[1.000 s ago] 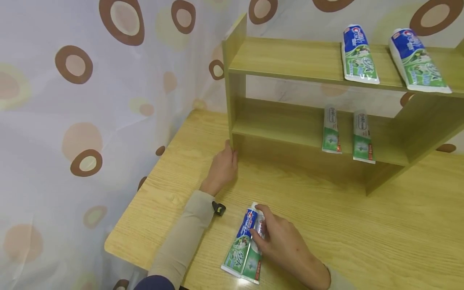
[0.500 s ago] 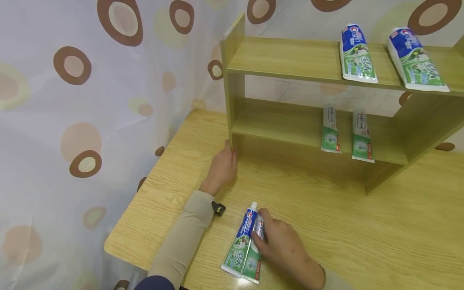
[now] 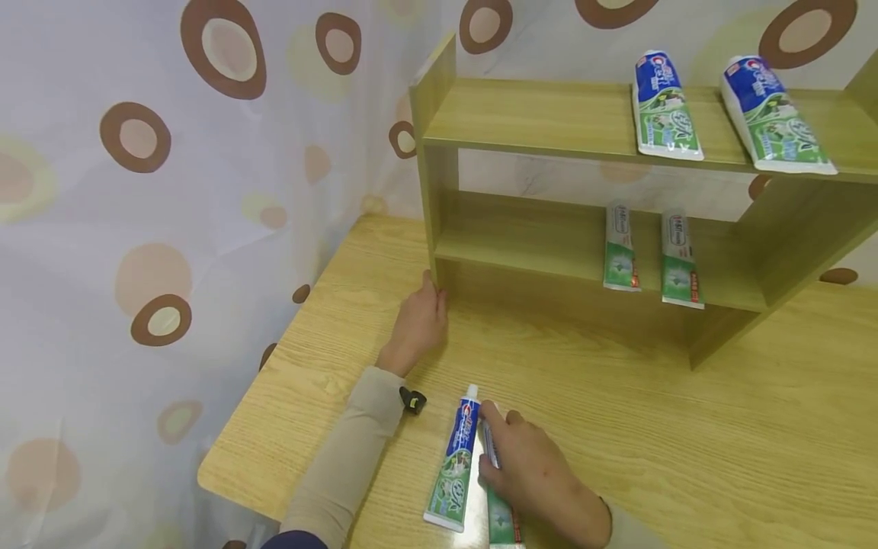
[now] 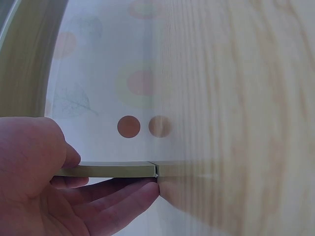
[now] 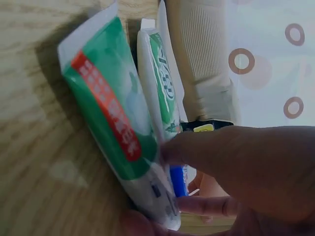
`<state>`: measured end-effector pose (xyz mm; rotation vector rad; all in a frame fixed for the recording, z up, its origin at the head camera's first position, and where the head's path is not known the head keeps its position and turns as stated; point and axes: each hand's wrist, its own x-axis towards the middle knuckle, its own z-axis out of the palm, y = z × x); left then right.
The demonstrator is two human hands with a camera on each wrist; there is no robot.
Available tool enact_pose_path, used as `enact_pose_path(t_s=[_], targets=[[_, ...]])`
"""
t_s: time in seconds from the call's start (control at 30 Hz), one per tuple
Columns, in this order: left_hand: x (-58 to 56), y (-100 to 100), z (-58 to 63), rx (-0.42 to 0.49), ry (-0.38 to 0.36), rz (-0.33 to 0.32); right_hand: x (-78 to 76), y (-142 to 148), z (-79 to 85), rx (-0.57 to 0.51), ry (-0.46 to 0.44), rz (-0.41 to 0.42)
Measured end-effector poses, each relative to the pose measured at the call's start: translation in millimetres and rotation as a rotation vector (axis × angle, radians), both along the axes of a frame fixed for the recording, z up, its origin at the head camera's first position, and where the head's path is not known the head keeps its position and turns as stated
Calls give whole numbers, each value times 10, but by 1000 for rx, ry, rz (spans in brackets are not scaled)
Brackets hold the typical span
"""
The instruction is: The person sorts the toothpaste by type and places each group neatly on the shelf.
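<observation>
My left hand grips the lower left side panel of a wooden shelf. In the left wrist view the thumb lies on one side of the panel's edge and the fingers on the other. My right hand holds a silver-and-green toothpaste tube between thumb and fingers, low over the table; the hand hides part of the tube in the head view. Just left of it, a blue-and-green toothpaste tube lies on the table, its white cap pointing toward the shelf.
Two blue-and-green tubes lie on the top shelf, the left one beside the right one. Below, two silver-and-green tubes rest on the middle shelf. A patterned wall covering borders the table on the left.
My right hand has drawn the silver-and-green tube rightward and toward me, opening a gap from the blue-and-green tube, which has turned slightly. My left hand stays on the shelf panel.
</observation>
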<state>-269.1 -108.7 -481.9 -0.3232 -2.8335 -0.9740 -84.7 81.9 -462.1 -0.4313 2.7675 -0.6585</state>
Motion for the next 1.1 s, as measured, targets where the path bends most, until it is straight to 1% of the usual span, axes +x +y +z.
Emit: enact_pose_path(t_s=[0.2,0.33,0.47,0.6,0.73,0.87,0.9,0.97,1.0,1.1], targets=[[-7,1,-7,-1,26,-10,30,24,-61,-86,18,14],[-8,-6,-11,14,29,-15,34,59,-78,-150,27,-6],[0,-8,-15,11,34,-15,33,81,-74,-170,-3,-28],[4,-2,-10,9,36,-14,38,86,-49,-175,-10,-41],[7,-2,-4,5,30,-12,33,89,8,-174,21,-51],[-2,-10,-15,8,28,-13,3,104,97,-164,71,-38],[-56,-29,-116,11,45,-19,-6,109,120,-162,86,-32],[-67,-30,-125,12,40,-18,-25,122,173,-154,115,-23],[-130,-45,-214,14,37,-18,-35,127,204,-151,122,-19],[-135,-48,-210,24,35,-20,-79,135,300,-142,129,-10]])
